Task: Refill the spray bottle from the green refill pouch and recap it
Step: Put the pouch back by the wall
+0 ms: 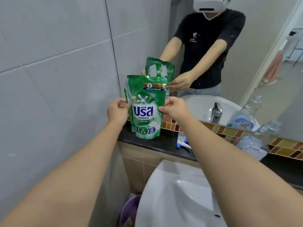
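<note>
Green refill pouch (146, 110) upright above counter (157, 143), pinched between both hands

the green refill pouch (145, 108) is upright with its printed front facing the camera, white and blue lettering across the middle, top edge sealed flat, raised above the dark surface (157, 143). the spray bottle's white and blue trigger head (182, 142) lies on that surface just right of the pouch, mostly hidden.
</note>
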